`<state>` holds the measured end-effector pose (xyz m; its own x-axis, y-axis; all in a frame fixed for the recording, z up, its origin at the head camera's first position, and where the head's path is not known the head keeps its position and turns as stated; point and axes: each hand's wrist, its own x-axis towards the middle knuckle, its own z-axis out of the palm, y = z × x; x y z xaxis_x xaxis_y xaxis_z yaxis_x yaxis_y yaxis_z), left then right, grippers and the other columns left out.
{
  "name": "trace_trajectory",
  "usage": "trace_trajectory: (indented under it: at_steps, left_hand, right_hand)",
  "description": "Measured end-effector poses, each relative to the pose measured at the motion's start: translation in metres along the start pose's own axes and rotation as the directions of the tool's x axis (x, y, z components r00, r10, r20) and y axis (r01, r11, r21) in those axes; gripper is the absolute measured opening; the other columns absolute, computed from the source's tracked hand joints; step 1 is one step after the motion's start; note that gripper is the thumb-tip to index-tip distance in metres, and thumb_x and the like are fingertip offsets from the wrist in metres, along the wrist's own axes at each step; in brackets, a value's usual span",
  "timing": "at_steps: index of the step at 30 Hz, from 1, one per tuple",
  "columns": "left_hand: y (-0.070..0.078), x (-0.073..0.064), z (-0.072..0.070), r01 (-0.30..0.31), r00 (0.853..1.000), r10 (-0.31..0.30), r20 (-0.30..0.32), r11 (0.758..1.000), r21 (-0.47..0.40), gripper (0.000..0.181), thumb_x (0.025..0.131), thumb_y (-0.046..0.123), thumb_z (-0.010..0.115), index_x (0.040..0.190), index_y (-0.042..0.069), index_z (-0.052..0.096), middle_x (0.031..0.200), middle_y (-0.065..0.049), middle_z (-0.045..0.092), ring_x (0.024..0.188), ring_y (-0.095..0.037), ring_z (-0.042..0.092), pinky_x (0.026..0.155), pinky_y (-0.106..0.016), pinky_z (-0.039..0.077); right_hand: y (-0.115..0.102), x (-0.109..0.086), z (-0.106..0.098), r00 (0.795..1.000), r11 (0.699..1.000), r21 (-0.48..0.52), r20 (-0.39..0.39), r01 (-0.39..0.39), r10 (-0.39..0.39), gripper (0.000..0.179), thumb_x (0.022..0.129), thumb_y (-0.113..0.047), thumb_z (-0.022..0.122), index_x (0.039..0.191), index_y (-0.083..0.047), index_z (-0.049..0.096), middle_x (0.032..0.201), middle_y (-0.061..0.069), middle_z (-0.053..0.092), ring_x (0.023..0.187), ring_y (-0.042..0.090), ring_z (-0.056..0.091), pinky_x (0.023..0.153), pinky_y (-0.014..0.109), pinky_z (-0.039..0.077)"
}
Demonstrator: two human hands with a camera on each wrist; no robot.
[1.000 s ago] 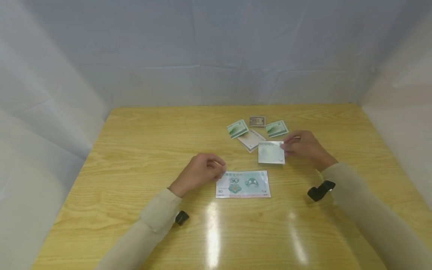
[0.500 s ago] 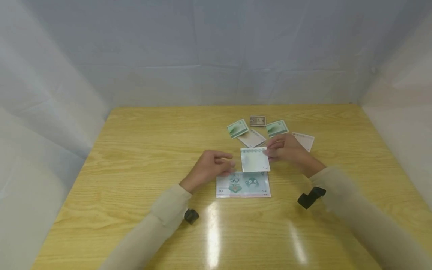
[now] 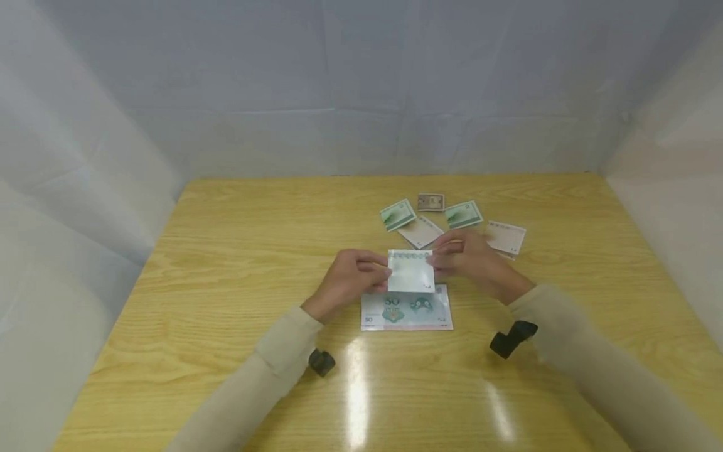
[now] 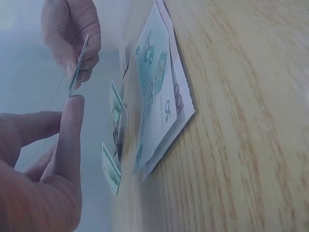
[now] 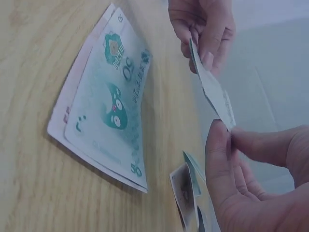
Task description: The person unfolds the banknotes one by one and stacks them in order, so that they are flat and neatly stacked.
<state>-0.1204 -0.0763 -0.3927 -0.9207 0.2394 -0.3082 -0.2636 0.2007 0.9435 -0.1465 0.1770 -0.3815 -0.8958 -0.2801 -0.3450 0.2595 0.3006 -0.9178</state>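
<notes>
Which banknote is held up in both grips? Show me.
The folded pale note, pinched clear of the table by the left grip and right grip; others, like the 50 note, lie unheld.

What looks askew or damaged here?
Mildly askew: the 100 note sticks out from under the 50 note, edges not squared, and a green note lies crooked over a white note behind. The held note looks folded. No tears or spills visible.

upper edge of teal note (image 3: 407, 318) partly hidden by held note (image 3: 411, 273); print on brown note (image 3: 432, 202) too small to read.
</notes>
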Motion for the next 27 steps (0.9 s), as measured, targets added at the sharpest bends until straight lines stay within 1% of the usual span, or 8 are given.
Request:
trace_trajectory:
  at_steps: [4,8,11,13,17,19,21,27]
  left_hand:
    - [0.0,0.001,-0.003,-0.016,0.999,0.016,-0.035,1.0,0.005,0.024,0.094,0.005,0.071,0.116,-0.002,0.069,0.095,-0.015,0.074,0.077,-0.018,0.072,0.08,-0.037,0.063]
    - [0.0,0.0,-0.004,-0.023,0.998,0.024,-0.053,1.0,0.012,0.024,0.093,0.006,0.072,0.116,-0.002,0.068,0.095,-0.014,0.075,0.077,-0.018,0.072,0.079,-0.038,0.063]
    - [0.0,-0.002,-0.004,-0.045,0.996,0.047,-0.076,0.999,0.024,0.026,0.09,0.006,0.075,0.114,-0.002,0.068,0.097,-0.013,0.075,0.079,-0.02,0.073,0.077,-0.036,0.063]
    - [0.0,-0.003,-0.004,-0.069,0.992,0.075,-0.103,0.996,0.055,0.027,0.088,0.006,0.078,0.113,-0.001,0.069,0.098,-0.011,0.074,0.082,-0.021,0.073,0.075,-0.034,0.063]
    - [0.002,-0.004,-0.001,-0.113,0.98,0.138,-0.142,0.978,0.176,0.027,0.086,0.011,0.08,0.111,0.003,0.073,0.102,-0.009,0.074,0.091,-0.021,0.072,0.076,-0.032,0.063]
    - [0.003,-0.005,0.001,-0.128,0.977,0.164,-0.137,0.963,0.237,0.027,0.087,0.014,0.079,0.112,0.004,0.075,0.109,-0.01,0.074,0.097,-0.021,0.072,0.08,-0.031,0.062]
    - [0.004,-0.006,0.003,-0.146,0.977,0.183,-0.111,0.95,0.277,0.027,0.09,0.015,0.077,0.115,0.004,0.074,0.117,-0.011,0.073,0.103,-0.022,0.071,0.084,-0.031,0.061]
    - [0.008,-0.01,0.009,-0.196,0.975,0.218,-0.027,0.917,0.346,0.031,0.097,0.017,0.071,0.125,0.003,0.069,0.133,-0.014,0.065,0.113,-0.023,0.068,0.09,-0.028,0.058]
  right_hand:
    - [0.003,-0.001,0.003,1.0,1.0,0.014,0.029,0.0,0.0,0.045,0.091,-0.01,0.076,0.127,0.006,0.054,0.112,0.019,0.069,0.095,0.025,0.07,0.088,0.037,0.06]
    - [0.003,-0.001,0.009,0.999,0.998,0.06,0.036,0.003,-0.005,0.035,0.092,-0.007,0.075,0.12,0.007,0.059,0.103,0.015,0.072,0.09,0.021,0.07,0.086,0.036,0.061]
    - [0.002,-0.002,0.013,1.0,0.997,0.079,0.022,-0.008,0.006,0.03,0.092,-0.006,0.074,0.116,0.006,0.062,0.102,0.013,0.072,0.089,0.019,0.07,0.085,0.035,0.061]
    - [0.0,-0.003,0.014,1.0,0.996,0.09,0.016,-0.02,0.019,0.03,0.092,-0.006,0.074,0.117,0.005,0.062,0.104,0.013,0.071,0.088,0.02,0.07,0.084,0.034,0.062]
    - [-0.002,-0.003,0.016,0.999,0.993,0.11,0.027,-0.036,0.033,0.035,0.094,-0.008,0.073,0.122,0.006,0.059,0.109,0.017,0.07,0.088,0.022,0.071,0.084,0.033,0.061]
    - [-0.003,-0.004,0.017,0.999,0.992,0.12,0.033,-0.039,0.035,0.037,0.094,-0.01,0.073,0.124,0.007,0.057,0.112,0.018,0.068,0.091,0.023,0.072,0.086,0.034,0.061]
    - [-0.004,-0.004,0.018,0.999,0.991,0.131,0.04,-0.037,0.032,0.04,0.095,-0.012,0.072,0.126,0.007,0.057,0.116,0.019,0.067,0.096,0.024,0.071,0.089,0.035,0.06]
    - [-0.009,-0.006,0.023,0.998,0.984,0.176,0.062,-0.024,0.013,0.042,0.096,-0.013,0.07,0.131,0.006,0.058,0.126,0.021,0.064,0.108,0.03,0.07,0.099,0.044,0.055]
